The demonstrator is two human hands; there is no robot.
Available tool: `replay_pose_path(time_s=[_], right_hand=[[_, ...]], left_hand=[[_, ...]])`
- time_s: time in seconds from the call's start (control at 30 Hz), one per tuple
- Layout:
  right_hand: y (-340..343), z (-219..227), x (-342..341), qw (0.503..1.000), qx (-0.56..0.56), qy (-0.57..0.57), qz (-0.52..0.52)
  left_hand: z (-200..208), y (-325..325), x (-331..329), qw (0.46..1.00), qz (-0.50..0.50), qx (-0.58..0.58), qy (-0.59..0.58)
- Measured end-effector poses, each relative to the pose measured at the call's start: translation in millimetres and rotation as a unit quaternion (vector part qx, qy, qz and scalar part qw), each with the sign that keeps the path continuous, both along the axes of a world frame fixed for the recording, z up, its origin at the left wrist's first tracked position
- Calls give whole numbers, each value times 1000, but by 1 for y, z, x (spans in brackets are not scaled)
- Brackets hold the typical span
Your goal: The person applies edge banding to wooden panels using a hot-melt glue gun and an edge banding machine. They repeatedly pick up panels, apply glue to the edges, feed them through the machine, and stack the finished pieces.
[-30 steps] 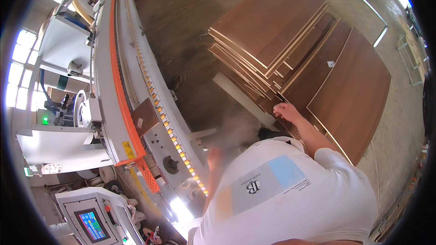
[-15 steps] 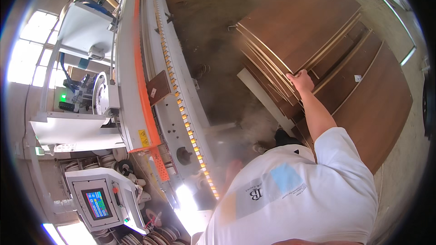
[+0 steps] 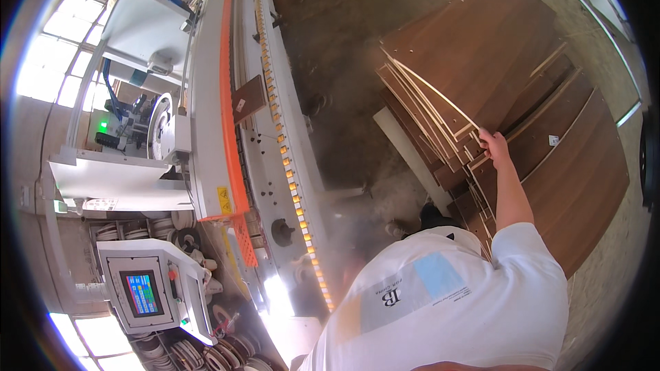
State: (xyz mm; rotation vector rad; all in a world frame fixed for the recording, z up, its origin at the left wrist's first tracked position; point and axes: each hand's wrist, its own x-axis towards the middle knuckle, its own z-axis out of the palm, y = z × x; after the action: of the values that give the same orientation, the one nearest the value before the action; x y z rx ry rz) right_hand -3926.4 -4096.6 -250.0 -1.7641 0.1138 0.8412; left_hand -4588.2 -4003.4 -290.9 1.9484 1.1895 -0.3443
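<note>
Fingers of my right hand (image 3: 493, 145) are closed on the near corner of a dark brown board (image 3: 478, 55) with pale edges. This board lies over a stack at the right, its gripped corner lifted a little off the pieces beneath. Pale board edges (image 3: 430, 113) fan out below it on the left side. Under my forearm is a larger brown panel (image 3: 577, 178), close to another board (image 3: 543, 154) with a small white label (image 3: 553, 140). My left hand cannot be made out; only a hazy pinkish patch shows beside my white shirt.
A long machine with an orange guard (image 3: 234, 130) and a row of yellow rollers (image 3: 283, 144) runs along the left. On its bed rests a small brown board (image 3: 249, 98). A control screen (image 3: 143, 293) stands at lower left, near several edging rolls (image 3: 223, 357).
My right hand has moved right and nearer to me with the board's corner. The board has tilted, and the gaps between the edges below look wider. The whole view has shifted slightly.
</note>
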Motion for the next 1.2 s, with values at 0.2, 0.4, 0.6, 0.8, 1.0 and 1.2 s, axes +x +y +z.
replay_pose_path(time_s=[0.2,0.4,0.6,0.8,1.0,1.2], right_hand=[[-3,-20,22,985,51,74,-149],[1,-16,-8,993,33,26,-110],[2,-18,-115,996,39,66,-46],[-27,-19,-238,982,54,137,116],[-66,14,-283,936,-40,109,332],[-113,31,-287,957,-51,67,278]], left_hand=[[-3,8,0,1000,-15,0,-4],[-13,18,2,999,-39,-1,-21],[-31,29,10,992,-87,12,-89],[-39,62,105,949,-54,-140,-276],[11,40,214,827,279,-348,-343],[35,41,248,783,393,-351,-331]])
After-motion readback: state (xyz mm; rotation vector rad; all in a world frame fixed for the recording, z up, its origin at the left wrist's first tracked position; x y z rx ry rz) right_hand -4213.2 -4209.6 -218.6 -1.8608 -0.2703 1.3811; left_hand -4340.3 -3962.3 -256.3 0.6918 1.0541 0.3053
